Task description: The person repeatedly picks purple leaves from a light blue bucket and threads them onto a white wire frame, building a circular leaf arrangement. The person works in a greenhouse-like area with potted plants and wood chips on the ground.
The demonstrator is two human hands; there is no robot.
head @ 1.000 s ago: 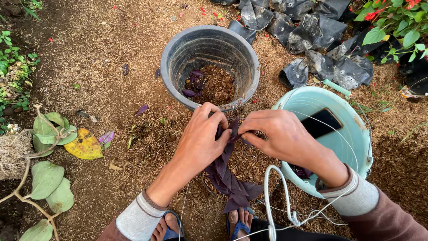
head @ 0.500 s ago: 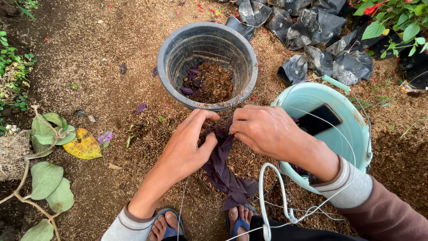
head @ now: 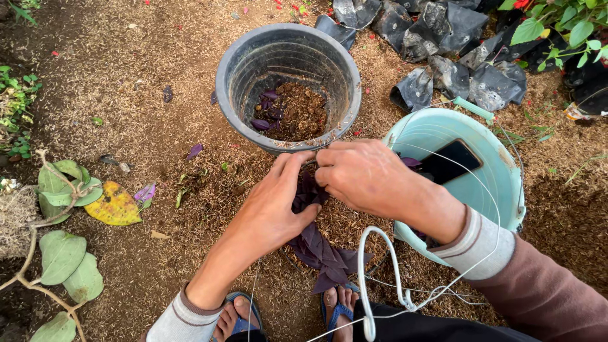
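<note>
Left hand (head: pixel 273 209): pinching the purple cutting (head: pixel 320 250).
Right hand (head: pixel 364 177): gripping its top, touching left.
Cutting axis: near-far, below both hands.
Grey pot (head: pixel 288 44): just beyond.

Dark phone (head: pixel 448 161) (screen blank) lies inside the turquoise bucket (head: pixel 500 183).

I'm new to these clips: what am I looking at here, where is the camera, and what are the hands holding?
There is no machine here. One camera sits on a person's head and looks down at their own two bare hands. The left hand and right hand meet on a bunch of dark purple leafy plant cuttings and pinch its top. On the husk-covered ground stand a grey round plastic pot with soil and purple leaves inside, and a light blue plastic bucket holding a black phone. Crumpled black plastic nursery bags lie behind.
</note>
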